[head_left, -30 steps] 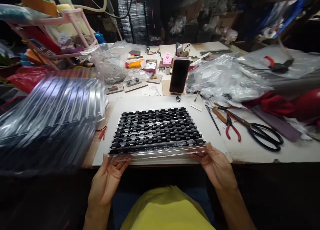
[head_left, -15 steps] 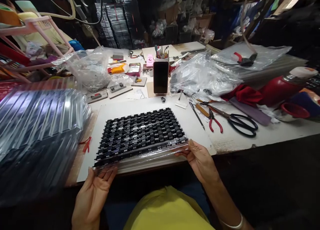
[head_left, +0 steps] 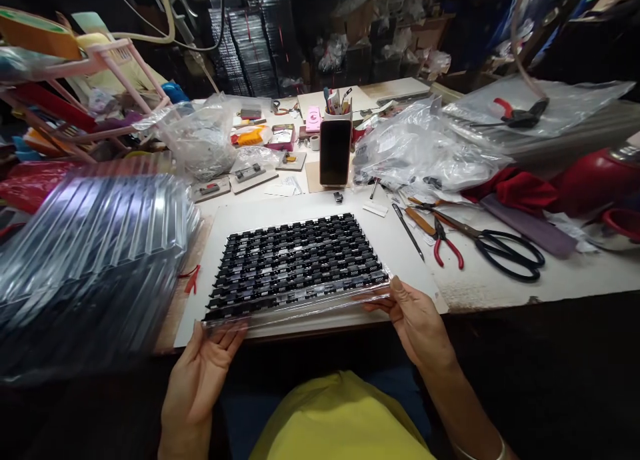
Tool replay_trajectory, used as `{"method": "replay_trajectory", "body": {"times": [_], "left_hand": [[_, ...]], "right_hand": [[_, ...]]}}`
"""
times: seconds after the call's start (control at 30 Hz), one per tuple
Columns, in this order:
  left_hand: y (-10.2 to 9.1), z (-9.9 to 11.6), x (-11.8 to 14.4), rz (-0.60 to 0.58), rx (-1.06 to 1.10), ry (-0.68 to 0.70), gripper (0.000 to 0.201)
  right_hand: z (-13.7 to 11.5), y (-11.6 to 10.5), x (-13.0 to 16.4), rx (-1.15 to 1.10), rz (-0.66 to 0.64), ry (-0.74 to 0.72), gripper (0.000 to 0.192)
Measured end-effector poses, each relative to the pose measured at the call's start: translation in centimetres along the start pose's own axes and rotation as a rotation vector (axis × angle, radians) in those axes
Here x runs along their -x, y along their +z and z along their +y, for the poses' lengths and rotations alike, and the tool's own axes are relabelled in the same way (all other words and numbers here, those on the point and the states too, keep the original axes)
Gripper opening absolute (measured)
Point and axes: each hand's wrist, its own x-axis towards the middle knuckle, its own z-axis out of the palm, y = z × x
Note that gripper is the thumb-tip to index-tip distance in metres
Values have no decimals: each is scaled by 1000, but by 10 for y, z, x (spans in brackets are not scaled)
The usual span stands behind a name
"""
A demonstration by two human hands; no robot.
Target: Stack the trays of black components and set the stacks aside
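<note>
A clear plastic tray (head_left: 310, 305) lies before me, filled with rows of small black parts (head_left: 295, 260) that have pale pins. My left hand (head_left: 207, 360) grips its near left corner, thumb on the edge and fingers underneath. At the near right corner, my right hand (head_left: 413, 317) pinches the rim the same way. Most of the fingers on both hands are beneath the clear plastic. The tray's far part is over a white board (head_left: 400, 267) on the table, while its near edge reaches the table's front.
Left of the board is a stack of clear ribbed trays (head_left: 95, 247). A phone (head_left: 335, 152) stands upright behind the board. To the right lie a pen (head_left: 407, 230), red-handled pliers (head_left: 445, 243) and large black-handled scissors (head_left: 505, 250). Plastic bags (head_left: 425, 147) crowd the back.
The whole view has shifted, so everything appears further right. Both hands keep hold of the tray's near corners, and its near left corner appears slightly higher.
</note>
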Motion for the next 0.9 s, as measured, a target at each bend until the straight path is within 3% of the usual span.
{"method": "replay_trajectory", "body": {"times": [0.4, 0.9], "left_hand": [[14, 5, 5, 22, 35, 112, 42], [10, 8, -2, -222, 85, 111, 36]], "right_hand": [[-5, 2, -4, 100, 41, -71, 35], [-7, 8, -7, 37, 73, -83, 42]]}}
